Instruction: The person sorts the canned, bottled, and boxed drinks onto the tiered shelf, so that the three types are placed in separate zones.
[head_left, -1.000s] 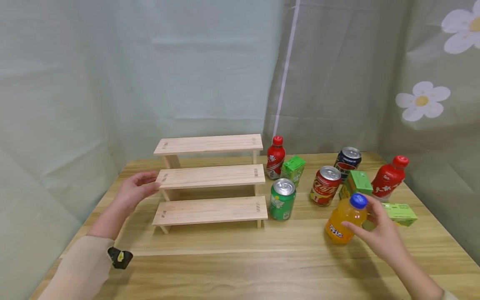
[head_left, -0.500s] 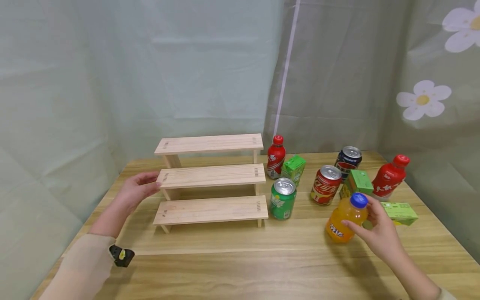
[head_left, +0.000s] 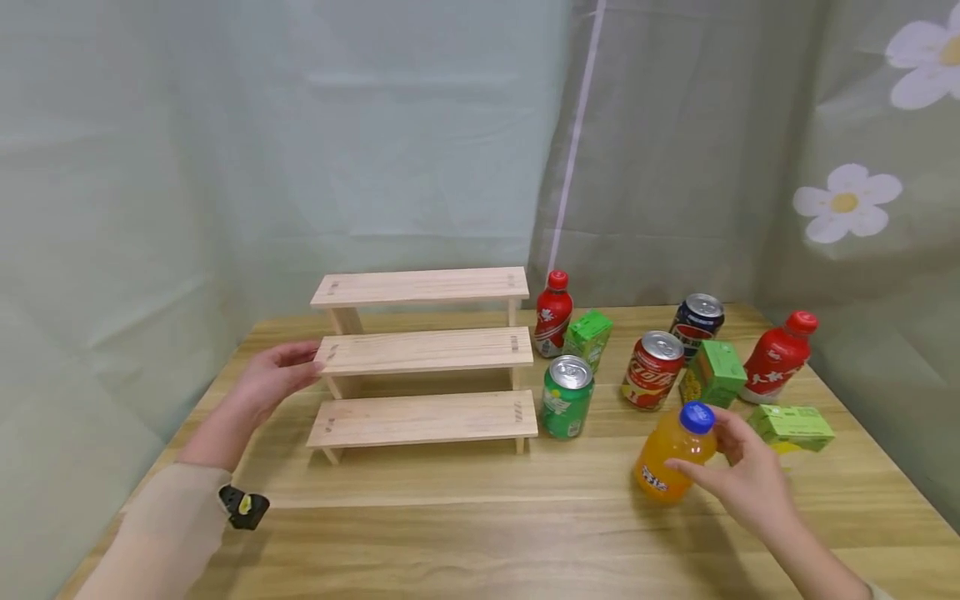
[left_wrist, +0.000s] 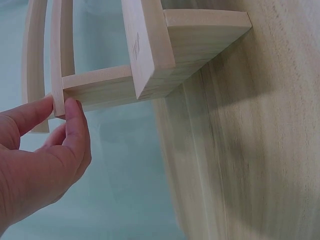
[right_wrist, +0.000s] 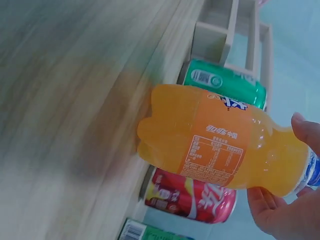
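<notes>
My left hand [head_left: 276, 382] pinches the left end of the middle board on a three-step wooden shelf [head_left: 423, 352]. Close up in the left wrist view, thumb and fingertips [left_wrist: 74, 112] sit on either side of that board's end. With my right hand [head_left: 752, 483] I grip an orange soda bottle [head_left: 670, 457] near its neck, just under the blue cap. The bottle leans a little, its base low over the table. In the right wrist view its printed label [right_wrist: 215, 140] faces the camera, and part of the hand is cut off by the frame edge.
Right of the shelf stand a green can [head_left: 567, 398], a red bottle [head_left: 552, 315] and a green carton [head_left: 588, 337]. Behind the orange bottle are a red can [head_left: 652, 372], a dark can [head_left: 697, 323], another green carton [head_left: 714, 373], a second red bottle [head_left: 777, 358] and a carton lying flat [head_left: 792, 427].
The orange soda bottle has shifted slightly left and toward me with my right hand. My left hand stays at the shelf's end, its fingers now against the middle board.
</notes>
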